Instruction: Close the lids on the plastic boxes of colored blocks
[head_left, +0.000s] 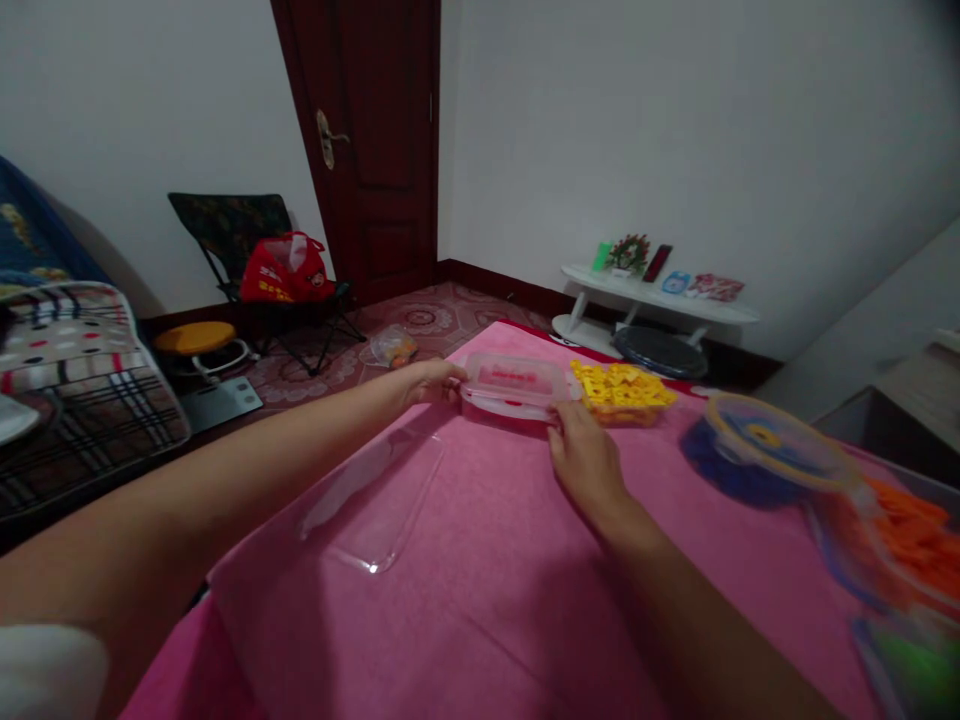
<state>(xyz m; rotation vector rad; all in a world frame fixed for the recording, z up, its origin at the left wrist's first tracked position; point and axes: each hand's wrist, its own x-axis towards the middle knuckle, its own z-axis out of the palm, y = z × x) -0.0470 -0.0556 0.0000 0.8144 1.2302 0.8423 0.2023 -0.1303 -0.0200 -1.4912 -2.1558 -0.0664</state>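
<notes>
Pink cloth [480,600] covers the table, and toward its far end sits a clear box [517,405] with a pale lid [559,378], held between two hands. The left hand [437,382] has the box's left end, its fingers bent and pinching the edge. The right hand [589,460] reaches in from the near right, fingers closed on the box's near right corner by the rim. Red shows through the lid; whether it is print or contents, I cannot tell. Just right of the box, yellow pieces [626,388] heap up in an open clear container. Farther right and nearer stands a round tub [769,450] of blue pieces under a yellow-rimmed lid, then orange pieces [911,525] in another container, and something green [926,665] at the near right corner, all three blurred. Left of centre, near the cloth's left edge, a clear plastic cover [382,505] lies apart from both hands. Beyond the table, a red bag [289,270] rests on a folding chair [232,215] at the far left.
</notes>
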